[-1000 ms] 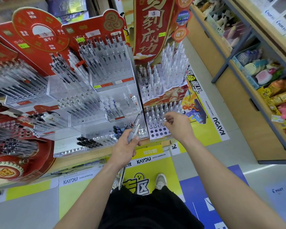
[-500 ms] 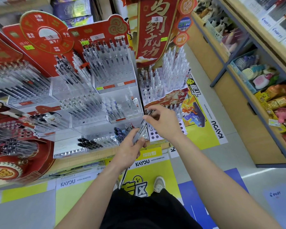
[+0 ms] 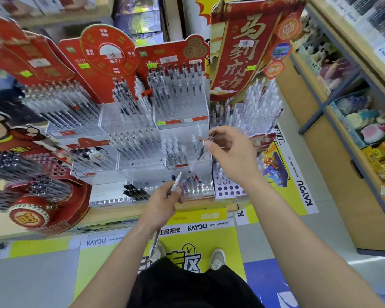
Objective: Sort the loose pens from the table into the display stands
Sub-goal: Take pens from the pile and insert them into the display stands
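2 closed grips: left hand [image 3: 162, 205] on pale pen [image 3: 175, 182], right hand [image 3: 233, 156] on seemingly dark pen [image 3: 201, 151], near KAYOU sign [image 3: 197, 226].

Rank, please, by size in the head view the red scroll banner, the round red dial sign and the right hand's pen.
1. Red scroll banner
2. Round red dial sign
3. Pen in the right hand, though nearest.

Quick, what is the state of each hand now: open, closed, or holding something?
Left hand: fingers curled round a pale pen.
Right hand: pinches a dark pen by its top, tip pointing down.
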A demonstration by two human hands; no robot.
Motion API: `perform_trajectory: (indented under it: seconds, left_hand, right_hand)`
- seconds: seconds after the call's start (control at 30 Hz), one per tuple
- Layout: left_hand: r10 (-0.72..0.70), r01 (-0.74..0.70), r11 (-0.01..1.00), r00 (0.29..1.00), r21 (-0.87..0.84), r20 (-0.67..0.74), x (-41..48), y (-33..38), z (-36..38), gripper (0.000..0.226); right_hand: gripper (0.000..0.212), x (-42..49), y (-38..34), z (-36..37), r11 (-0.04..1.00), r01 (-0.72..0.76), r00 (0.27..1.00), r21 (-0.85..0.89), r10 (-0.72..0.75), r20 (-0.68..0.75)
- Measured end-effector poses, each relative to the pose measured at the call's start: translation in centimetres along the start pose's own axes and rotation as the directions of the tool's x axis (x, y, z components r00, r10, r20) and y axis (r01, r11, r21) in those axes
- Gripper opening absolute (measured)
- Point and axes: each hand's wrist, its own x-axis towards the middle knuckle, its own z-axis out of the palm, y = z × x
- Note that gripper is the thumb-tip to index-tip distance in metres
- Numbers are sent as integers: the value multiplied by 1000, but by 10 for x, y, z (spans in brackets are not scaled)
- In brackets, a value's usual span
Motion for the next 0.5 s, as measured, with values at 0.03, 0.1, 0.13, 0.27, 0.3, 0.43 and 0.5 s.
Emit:
perform_trajectory:
  seconds: [0.03, 0.1, 0.13, 0.27, 0.3, 0.43, 0.5]
  left_hand:
    - [4, -3, 1000, 1000, 5, -28, -1, 0, -8, 15]
    - [8, -9, 1000, 997, -2, -82, -7, 0, -24, 17]
    - [8, -10, 1000, 994, -19, -109, -10, -1, -33, 18]
    - [-15, -5, 996, 976, -93, -217, -25, -11, -71, 19]
    - [-16, -7, 995, 970, -97, -241, -29, -15, -81, 19]
    - [-23, -22, 992, 934, -121, -357, -44, -33, -130, 16]
    - [-23, -39, 988, 919, -149, -395, -49, -41, -153, 14]
  right_hand:
    - [15, 2, -6, 7, 1000, 20, 1000, -11, -20, 22]
    - [12, 6, -18, 25, 998, 52, 996, -34, -50, 71]
    - [12, 8, -24, 35, 997, 64, 994, -36, -61, 95]
    - [13, 19, -48, 82, 993, 117, 975, -29, -109, 195]
    - [13, 21, -53, 94, 992, 120, 969, -23, -112, 219]
    - [14, 28, -73, 146, 987, 160, 947, -26, -146, 288]
    - [15, 29, -82, 171, 981, 190, 935, -41, -168, 313]
